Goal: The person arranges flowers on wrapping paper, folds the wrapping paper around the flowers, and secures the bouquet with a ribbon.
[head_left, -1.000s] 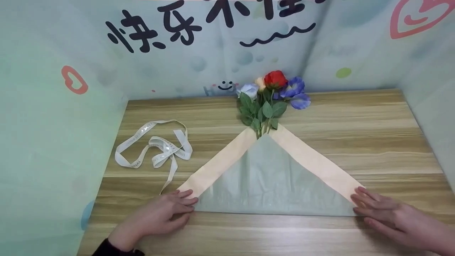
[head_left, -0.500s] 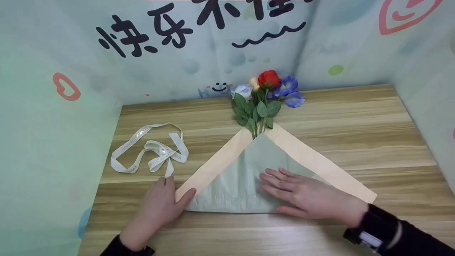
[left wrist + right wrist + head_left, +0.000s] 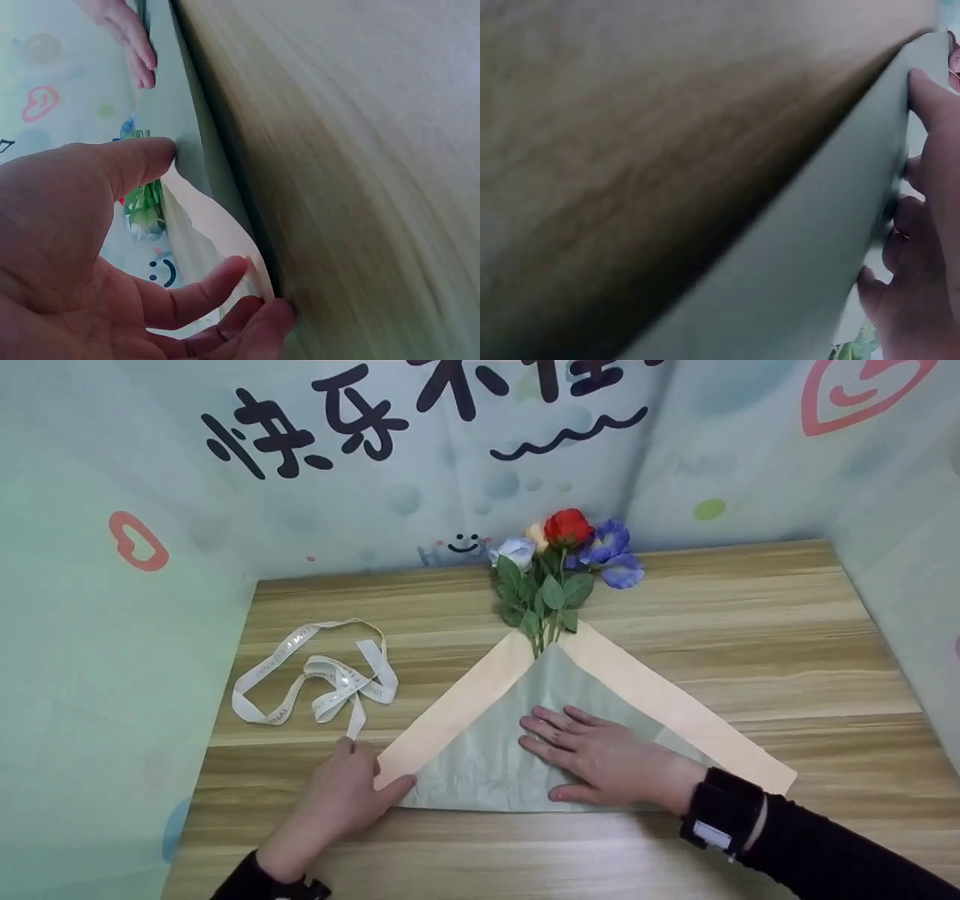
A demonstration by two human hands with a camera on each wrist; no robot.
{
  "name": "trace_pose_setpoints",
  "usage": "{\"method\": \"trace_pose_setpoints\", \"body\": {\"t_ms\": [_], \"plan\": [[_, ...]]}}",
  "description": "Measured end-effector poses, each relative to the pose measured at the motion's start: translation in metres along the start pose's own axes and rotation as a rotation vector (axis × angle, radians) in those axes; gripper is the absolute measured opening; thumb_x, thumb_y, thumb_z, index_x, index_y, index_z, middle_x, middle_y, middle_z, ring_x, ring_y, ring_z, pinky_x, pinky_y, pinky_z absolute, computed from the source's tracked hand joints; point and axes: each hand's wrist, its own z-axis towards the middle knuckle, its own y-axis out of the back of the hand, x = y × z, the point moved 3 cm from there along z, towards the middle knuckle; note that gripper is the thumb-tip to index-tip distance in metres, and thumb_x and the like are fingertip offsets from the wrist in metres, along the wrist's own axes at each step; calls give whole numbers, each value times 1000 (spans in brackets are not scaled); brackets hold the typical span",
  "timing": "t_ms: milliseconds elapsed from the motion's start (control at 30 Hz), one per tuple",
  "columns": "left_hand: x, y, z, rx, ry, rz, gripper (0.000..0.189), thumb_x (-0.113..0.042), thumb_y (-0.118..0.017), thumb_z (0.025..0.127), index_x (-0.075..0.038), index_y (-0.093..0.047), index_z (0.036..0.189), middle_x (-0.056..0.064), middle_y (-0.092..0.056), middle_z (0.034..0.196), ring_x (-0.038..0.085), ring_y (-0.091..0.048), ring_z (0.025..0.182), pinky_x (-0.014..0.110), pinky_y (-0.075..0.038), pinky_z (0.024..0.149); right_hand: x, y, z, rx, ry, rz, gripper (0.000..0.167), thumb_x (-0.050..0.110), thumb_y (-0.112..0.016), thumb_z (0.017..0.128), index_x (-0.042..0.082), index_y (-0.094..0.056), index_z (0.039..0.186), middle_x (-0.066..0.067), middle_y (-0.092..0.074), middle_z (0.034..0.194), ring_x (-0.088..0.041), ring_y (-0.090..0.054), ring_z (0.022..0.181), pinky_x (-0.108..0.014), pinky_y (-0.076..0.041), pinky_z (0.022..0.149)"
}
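Wrapping paper (image 3: 487, 750), pale green with cream borders, lies folded into a triangle on the wooden table. Artificial flowers (image 3: 568, 529) in red, blue, pale blue and peach stick out from its peak, their lower stems hidden inside. At the left corner, my left hand (image 3: 345, 791) holds the paper, thumb on the green layer and the other fingers curled at the corner. The left wrist view shows that paper edge (image 3: 217, 217) bowed between thumb and fingers. My right hand (image 3: 600, 757) presses on the middle of the green layer with its fingers spread.
A loosely looped white printed ribbon (image 3: 349, 682) lies left of the paper, one tail reaching the left hand's fingers. A printed backdrop (image 3: 420, 502) stands behind the wooden table (image 3: 810, 660) and along both sides.
My right hand has left the paper's right corner and slid left onto its middle. My left hand has shifted slightly left, its fingers now curled at the left corner. The view has shifted a little.
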Motion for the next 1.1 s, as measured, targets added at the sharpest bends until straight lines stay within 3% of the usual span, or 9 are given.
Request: {"method": "trace_pose_setpoints", "body": {"t_ms": [267, 433, 567, 767, 900, 1000, 1100], "plan": [[-3, 3, 2, 44, 66, -57, 56, -53, -84, 90, 0, -63, 96, 9, -58, 84, 27, -58, 74, 44, -49, 65, 1, 3, 3, 33, -12, 3, 76, 54, -55, 112, 7, -39, 169, -17, -34, 176, -35, -30, 163, -58, -38, 125], [-3, 5, 1, 62, 97, -29, 68, -61, -84, 88, 4, -66, 99, 19, -59, 99, 30, -59, 79, 49, -53, 70, 0, 3, 2, 39, -10, 7, 76, 53, -56, 112, 7, -39, 169, -18, -32, 176, -36, -29, 164, -59, -38, 125], [-6, 5, -1, 87, 84, 6, 80, -65, -82, 88, 11, -67, 105, 28, -61, 109, 35, -62, 86, 56, -56, 77, 0, 2, 2, 46, -14, 13, 77, 54, -55, 112, 7, -37, 170, -17, -29, 178, -36, -26, 165, -59, -36, 126], [-5, 4, 0, 109, 84, -53, 71, -62, -82, 91, 6, -62, 100, 16, -60, 93, 30, -60, 80, 48, -53, 70, 1, -1, 1, 42, -11, 13, 77, 55, -52, 113, 8, -34, 171, -16, -28, 179, -35, -24, 166, -58, -34, 128], [-2, 3, 0, 165, 120, -90, 82, -67, -80, 90, 8, -58, 113, 11, -60, 87, 26, -60, 75, 42, -50, 64, 0, -1, 1, 30, -8, 4, 77, 55, -52, 113, 8, -35, 171, -15, -28, 178, -34, -24, 165, -57, -34, 127], [-2, 2, 0, 202, 113, -80, 82, -73, -78, 89, 5, -63, 111, 9, -62, 86, 25, -61, 76, 42, -51, 66, 0, 0, 1, 28, -9, -1, 77, 55, -53, 112, 8, -35, 171, -15, -29, 178, -34, -25, 165, -57, -35, 127], [-3, 1, 1, 200, 60, -39, 72, -74, -76, 89, -3, -69, 102, 9, -67, 90, 31, -65, 88, 49, -54, 75, 0, 0, 1, 33, -10, -2, 77, 55, -52, 112, 9, -35, 171, -15, -29, 178, -34, -25, 165, -57, -35, 127]]}}
